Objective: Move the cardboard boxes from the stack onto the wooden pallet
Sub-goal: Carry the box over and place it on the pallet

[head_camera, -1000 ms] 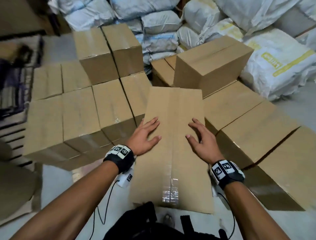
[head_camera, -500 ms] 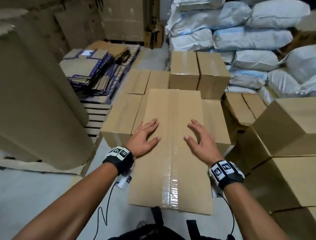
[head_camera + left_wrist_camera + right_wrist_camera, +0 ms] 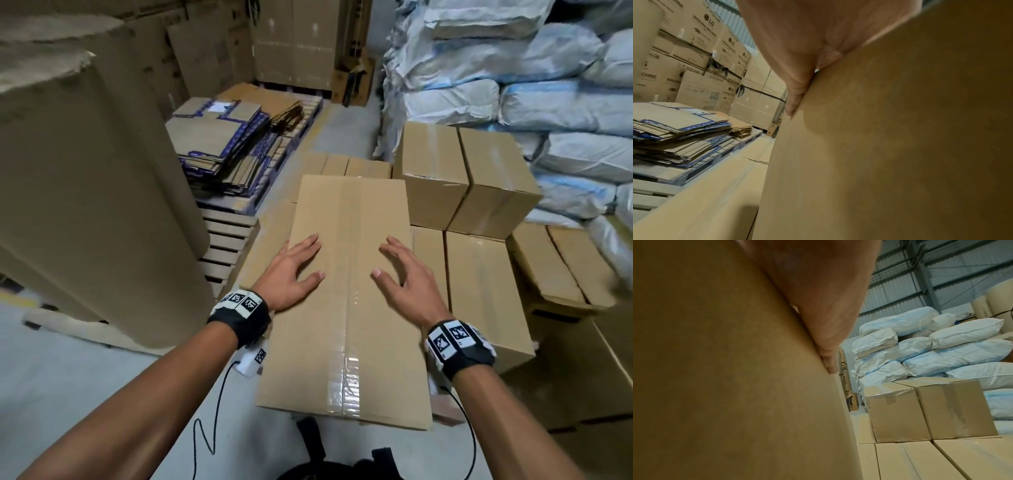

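A tall brown paper roll (image 3: 85,178) fills the left of the warehouse scene, with flattened cartons (image 3: 222,144) heaped on a slatted pallet (image 3: 226,236) just beyond it. At centre, a person carries a long cardboard box (image 3: 346,301) out in front of the body, above the grey floor and over the near edge of a layer of boxes already laid down (image 3: 479,284). The left hand (image 3: 291,274) lies spread on the box's left top edge, fingers straight and pressed flat to the cardboard; the wrist view shows its fingers (image 3: 797,91) lying along the side wall. The right hand (image 3: 404,277) mirrors it on the right half of the top, fingers open and splayed, not curled round anything, the two hands well apart with the tape seam between them.

The box's long axis runs straight away from the carrier, far end toward the laid boxes, so the coming set-down looks likely to be a push forward and down, both hands about equally near.

The box is plain brown, unprinted, sealed down the middle with glossy clear tape, corners crisp. To the right, two more sealed boxes (image 3: 462,178) sit on the layer, backed by white sacks (image 3: 531,85).
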Tool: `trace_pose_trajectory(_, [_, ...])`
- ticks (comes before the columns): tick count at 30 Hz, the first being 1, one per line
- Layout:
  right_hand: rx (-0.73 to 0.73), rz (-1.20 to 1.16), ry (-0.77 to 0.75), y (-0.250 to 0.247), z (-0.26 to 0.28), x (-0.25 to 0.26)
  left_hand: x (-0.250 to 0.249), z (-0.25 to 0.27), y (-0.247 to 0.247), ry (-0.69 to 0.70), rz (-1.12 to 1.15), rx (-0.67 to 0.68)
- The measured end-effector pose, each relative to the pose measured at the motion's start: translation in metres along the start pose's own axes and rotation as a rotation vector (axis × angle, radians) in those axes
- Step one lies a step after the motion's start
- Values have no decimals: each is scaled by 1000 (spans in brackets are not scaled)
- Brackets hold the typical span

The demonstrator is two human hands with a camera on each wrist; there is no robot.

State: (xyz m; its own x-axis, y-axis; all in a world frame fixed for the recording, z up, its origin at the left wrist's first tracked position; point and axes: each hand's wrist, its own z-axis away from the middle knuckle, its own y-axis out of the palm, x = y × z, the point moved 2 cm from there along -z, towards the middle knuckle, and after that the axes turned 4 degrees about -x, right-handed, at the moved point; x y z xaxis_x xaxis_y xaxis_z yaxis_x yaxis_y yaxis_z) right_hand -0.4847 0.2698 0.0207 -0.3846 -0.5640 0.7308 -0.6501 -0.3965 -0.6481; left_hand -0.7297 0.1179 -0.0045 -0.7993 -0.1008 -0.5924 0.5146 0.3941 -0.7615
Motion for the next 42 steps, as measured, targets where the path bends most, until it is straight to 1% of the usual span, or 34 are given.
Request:
trace_pose_trajectory(8, [37, 2, -36, 24, -98, -18, 54, -76, -2, -24, -11, -28])
trace_pose_trajectory(13, [41, -35, -40, 32, -178, -30, 79, -144, -9, -57, -30, -37])
trace_pose_trajectory(19, [36, -54, -67, 36, -269, -45, 109, -228, -25, -60, -25, -53])
trace_pose_trajectory(28, [12, -6, -61, 49, -368, -59, 156, -324, -31, -22, -6, -26])
trace_pose_trajectory(33, [7, 54, -2, 64, -422, -65, 196, -382, -31, -17, 32, 15])
trace_pose_trajectory(38, [85, 178, 69, 83, -473, -71, 252, -444, -21, 15, 100, 82])
trace_pose_trajectory(42, [59, 224, 140, 99, -511, -72, 289, -485, -11, 33, 153, 126])
